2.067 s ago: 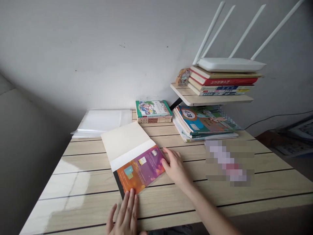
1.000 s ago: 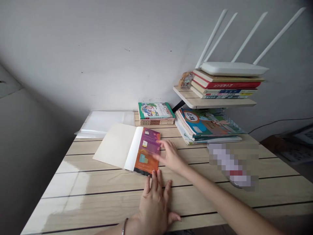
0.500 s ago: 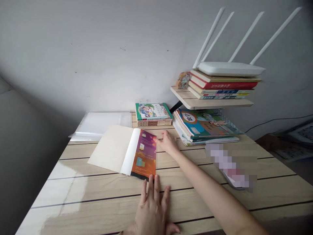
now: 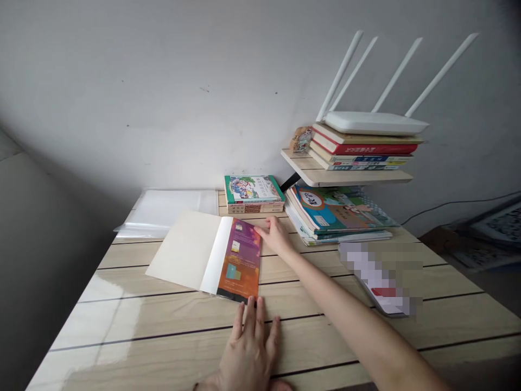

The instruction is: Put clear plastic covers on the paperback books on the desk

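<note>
the book point(image 4: 212, 255) lies open on the table point(image 4: 163, 342); your left hand point(image 4: 249, 350) rests flat, fingers spread, at its near edge, while your right hand point(image 4: 277, 237) touches its far right corner, whether pinching i cannot tell.

Open book point(image 4: 185, 250), center: cream paper matt, printed side point(image 4: 246, 260) smooth, slight sheen. Plastic sleeves point(image 4: 166, 209), left of center: clear, shiny. Tabletop point(image 4: 171, 347): wood-grain look, glossy lower left. Router point(image 4: 374, 123), upper right: smooth white plastic. Wall point(image 4: 183, 54): matt.
</note>
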Demonstrator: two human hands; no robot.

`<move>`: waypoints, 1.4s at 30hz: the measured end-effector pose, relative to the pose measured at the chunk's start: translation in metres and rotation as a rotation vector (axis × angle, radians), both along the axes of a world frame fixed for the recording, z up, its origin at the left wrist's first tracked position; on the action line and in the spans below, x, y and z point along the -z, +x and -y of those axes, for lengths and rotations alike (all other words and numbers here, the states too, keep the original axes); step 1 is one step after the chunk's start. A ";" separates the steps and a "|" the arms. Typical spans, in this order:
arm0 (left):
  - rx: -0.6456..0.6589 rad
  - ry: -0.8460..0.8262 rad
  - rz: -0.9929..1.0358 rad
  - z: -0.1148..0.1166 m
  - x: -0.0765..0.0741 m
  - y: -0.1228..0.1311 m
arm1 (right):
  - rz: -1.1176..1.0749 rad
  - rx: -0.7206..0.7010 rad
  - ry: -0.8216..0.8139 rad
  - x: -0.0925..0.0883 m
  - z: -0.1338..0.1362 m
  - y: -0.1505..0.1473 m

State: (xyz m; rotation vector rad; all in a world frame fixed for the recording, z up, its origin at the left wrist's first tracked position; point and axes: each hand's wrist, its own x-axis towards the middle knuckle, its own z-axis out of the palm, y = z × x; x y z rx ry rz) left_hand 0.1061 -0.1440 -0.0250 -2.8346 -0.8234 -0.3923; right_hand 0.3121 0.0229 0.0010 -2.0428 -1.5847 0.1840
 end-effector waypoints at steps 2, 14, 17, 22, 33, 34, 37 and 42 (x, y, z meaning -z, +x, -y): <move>0.004 -0.056 -0.032 -0.002 -0.005 -0.001 | -0.006 -0.070 0.089 0.004 0.033 -0.009; 0.012 -0.160 -0.063 -0.003 -0.010 -0.007 | 0.130 0.018 -0.019 0.023 0.045 -0.008; 0.003 -0.189 -0.063 -0.001 -0.011 -0.006 | 0.140 0.076 -0.077 0.017 0.007 0.005; -0.025 -0.283 0.115 -0.013 -0.035 -0.025 | 0.131 -0.006 -0.025 0.015 -0.013 0.012; -1.121 -0.696 0.430 -0.145 -0.080 -0.156 | 0.054 -0.171 0.214 0.006 0.050 -0.013; -1.128 -0.754 0.435 -0.150 -0.082 -0.156 | 0.010 -0.171 0.222 0.008 0.057 -0.017; -1.101 -0.821 0.434 -0.158 -0.086 -0.150 | -0.180 -0.121 0.174 0.014 0.071 -0.027; -0.987 -0.975 0.372 -0.162 -0.090 -0.142 | -0.613 -0.031 0.056 0.017 0.068 -0.031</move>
